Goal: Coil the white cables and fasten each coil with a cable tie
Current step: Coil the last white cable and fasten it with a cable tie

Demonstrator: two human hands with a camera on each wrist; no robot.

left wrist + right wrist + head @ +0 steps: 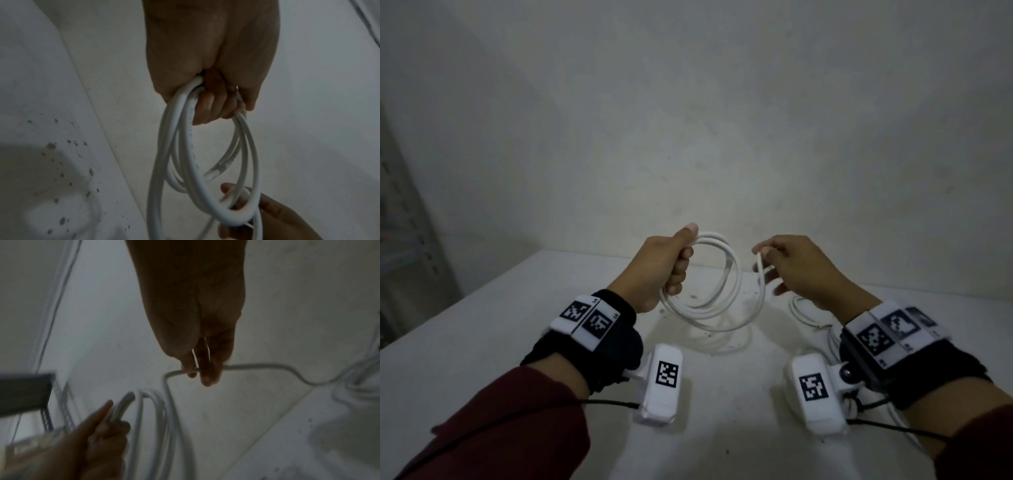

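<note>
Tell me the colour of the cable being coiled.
White. The cable hangs in loops from the left hand; the head view shows it best.

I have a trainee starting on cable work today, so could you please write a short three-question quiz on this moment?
1. True or false: the left hand grips the white cable coil.
2. What does the right hand pinch: (a) a cable tie, (b) the loose cable strand, (c) nothing?
3. Does the coil rest on the white table or hang above it?

Key: 1 true; 2 b; 3 it hangs above it.
</note>
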